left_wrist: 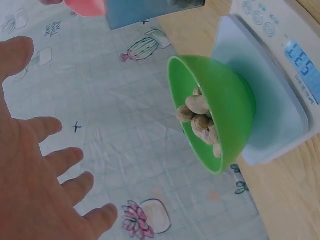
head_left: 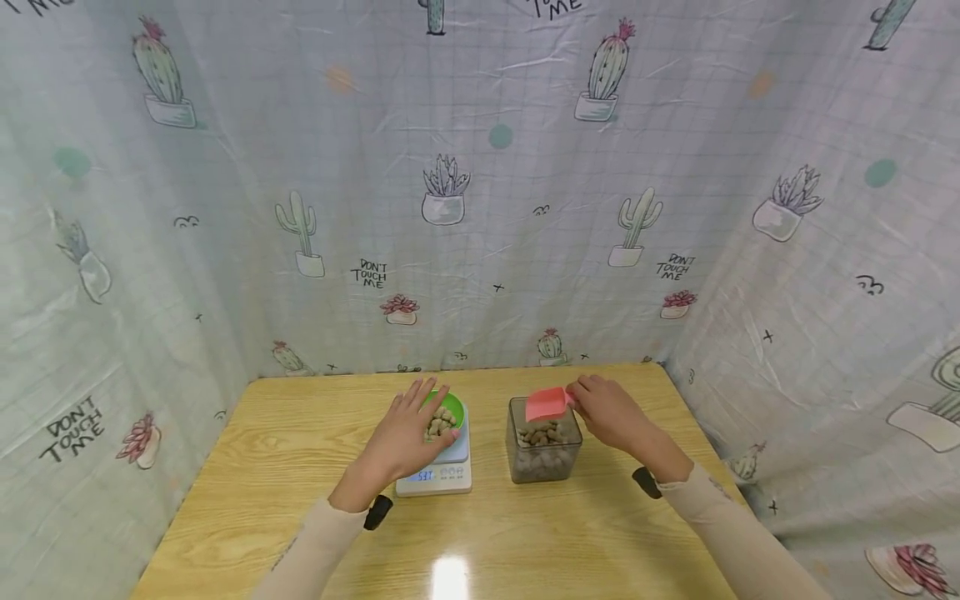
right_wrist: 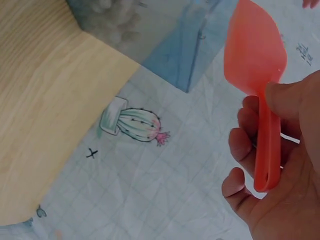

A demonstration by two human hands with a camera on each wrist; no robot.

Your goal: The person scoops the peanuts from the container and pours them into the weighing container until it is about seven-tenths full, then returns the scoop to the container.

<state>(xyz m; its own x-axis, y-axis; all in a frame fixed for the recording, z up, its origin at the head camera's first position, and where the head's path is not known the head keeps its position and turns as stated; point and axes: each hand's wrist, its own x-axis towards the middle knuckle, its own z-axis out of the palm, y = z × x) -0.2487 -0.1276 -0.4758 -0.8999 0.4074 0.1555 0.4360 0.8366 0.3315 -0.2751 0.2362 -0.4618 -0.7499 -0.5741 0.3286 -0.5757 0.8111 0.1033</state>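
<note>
My right hand (head_left: 609, 410) grips the handle of a red plastic scoop (right_wrist: 256, 47). In the head view the scoop's blade overlaps the top of a clear, smoky square container (head_left: 542, 463). Light-brown lumpy pieces (head_left: 542, 432), resembling peanuts in the shell, fill part of that container. To the left, a green bowl (left_wrist: 232, 115) holding more such pieces (left_wrist: 199, 117) sits on a kitchen scale (head_left: 433, 482) with a lit display. My left hand (head_left: 405, 433) hovers beside the bowl, fingers extended and spread, holding nothing; it partly hides bowl and scale in the head view.
Everything stands on a light wood-grain table (head_left: 315, 442). A pale curtain (head_left: 480, 250) printed with cacti encloses the back and both sides, close behind the table's far edge. The scale and the container stand side by side with a strip of table between them.
</note>
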